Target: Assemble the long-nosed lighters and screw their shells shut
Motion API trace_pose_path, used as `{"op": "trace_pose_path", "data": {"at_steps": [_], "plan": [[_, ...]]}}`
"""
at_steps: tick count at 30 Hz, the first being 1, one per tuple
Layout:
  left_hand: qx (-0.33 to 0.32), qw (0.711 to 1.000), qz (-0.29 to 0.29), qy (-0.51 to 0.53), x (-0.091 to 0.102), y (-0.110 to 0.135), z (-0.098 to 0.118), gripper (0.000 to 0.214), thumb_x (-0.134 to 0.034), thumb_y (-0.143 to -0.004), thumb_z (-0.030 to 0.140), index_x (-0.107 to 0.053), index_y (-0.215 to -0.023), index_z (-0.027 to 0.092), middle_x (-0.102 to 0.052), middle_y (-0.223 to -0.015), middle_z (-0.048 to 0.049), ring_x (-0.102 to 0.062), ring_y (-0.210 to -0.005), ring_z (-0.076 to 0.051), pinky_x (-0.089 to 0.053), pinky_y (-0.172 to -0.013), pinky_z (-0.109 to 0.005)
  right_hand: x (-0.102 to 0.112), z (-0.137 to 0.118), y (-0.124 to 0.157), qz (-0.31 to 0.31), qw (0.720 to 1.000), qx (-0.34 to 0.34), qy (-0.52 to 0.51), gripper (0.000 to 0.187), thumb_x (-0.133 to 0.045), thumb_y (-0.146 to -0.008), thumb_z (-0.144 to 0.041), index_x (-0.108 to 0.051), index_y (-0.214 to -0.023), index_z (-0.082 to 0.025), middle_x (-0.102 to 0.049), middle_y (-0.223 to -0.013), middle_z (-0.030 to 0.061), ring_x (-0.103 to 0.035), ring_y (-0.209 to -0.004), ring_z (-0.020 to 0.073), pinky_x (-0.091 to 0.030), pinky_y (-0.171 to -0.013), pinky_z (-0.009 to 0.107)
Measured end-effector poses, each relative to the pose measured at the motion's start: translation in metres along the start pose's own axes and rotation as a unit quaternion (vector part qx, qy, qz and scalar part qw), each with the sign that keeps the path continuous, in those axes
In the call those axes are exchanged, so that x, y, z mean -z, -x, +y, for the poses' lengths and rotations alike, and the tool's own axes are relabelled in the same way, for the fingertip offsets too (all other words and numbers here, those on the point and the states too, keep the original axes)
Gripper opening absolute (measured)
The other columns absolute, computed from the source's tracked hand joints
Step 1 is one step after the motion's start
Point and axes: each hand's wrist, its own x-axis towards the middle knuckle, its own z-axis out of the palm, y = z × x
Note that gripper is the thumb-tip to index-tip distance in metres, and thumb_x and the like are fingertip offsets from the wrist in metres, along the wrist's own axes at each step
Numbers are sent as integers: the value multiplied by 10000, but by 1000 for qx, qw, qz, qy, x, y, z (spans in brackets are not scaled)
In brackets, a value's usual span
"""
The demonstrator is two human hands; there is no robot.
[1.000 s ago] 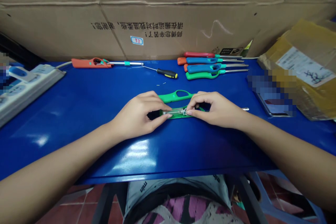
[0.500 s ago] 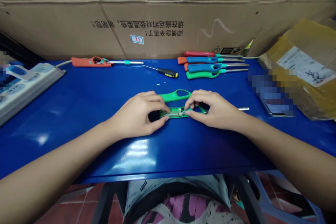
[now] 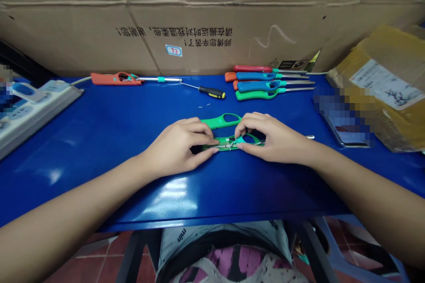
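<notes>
**Left hand (image 3: 175, 148) and right hand (image 3: 274, 138) pinch an open green utility lighter (image 3: 229, 143)**

Both hands work close together near the middle of the blue surface (image 3: 99, 163), each in a narrow fingertip grip on the lighter. The left hand's fingers curve over the left end of the lighter, and the right hand's fingertips meet them near its middle, on a thin metal tube (image 3: 226, 143) lying along the green casing. A separate green handle shell (image 3: 221, 120) lies just behind the fingers, and a steel rod tip (image 3: 310, 137) shows beyond the right hand.

Farther back, four lighters in red, blue and green (image 3: 257, 82) lie side by side. To their left are a black-and-yellow screwdriver (image 3: 212, 92) and an orange lighter (image 3: 113, 78). A white power strip (image 3: 40, 101) sits at the left edge, a yellow parcel (image 3: 381, 66) at the right, and a cardboard carton (image 3: 172, 17) stands along the back.
</notes>
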Motion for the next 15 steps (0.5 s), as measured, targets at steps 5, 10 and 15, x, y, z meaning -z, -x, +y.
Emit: {"op": "trace_pose_path", "data": {"at_steps": [5, 10, 15], "plan": [[-5, 997, -21, -79, 5, 0, 6, 232, -575, -983, 323, -784, -982, 222, -737, -977, -52, -658, -867, -207, -493, -776, -353, -2, 0, -1, 6, 1000, 4, 1, 125, -659, -861, -240, -639, -984, -233, -648, -990, 38, -555, -940, 215, -379, -870, 361], [9, 997, -17, -68, 3, 1, 9, 250, -563, -985, 304, -790, -933, 213, -731, -958, -53, -649, -852, -206, -503, -778, -358, -3, -1, -1, 7, 1000, 10, -1, 114, -650, -872, -239, -647, -986, -233, -650, -993, 37, -563, -945, 212, -386, -881, 370], [76, 995, 28, 59, -6, 2, 6, 133, -689, -901, 264, -807, -955, 233, -737, -929, -40, -649, -843, -192, -527, -808, -349, -9, -2, -4, 36, 999, -1, -32, 22, -642, -893, -238, -653, -901, -220, -650, -927, 33, -577, -940, 205, -403, -872, 363]]}}
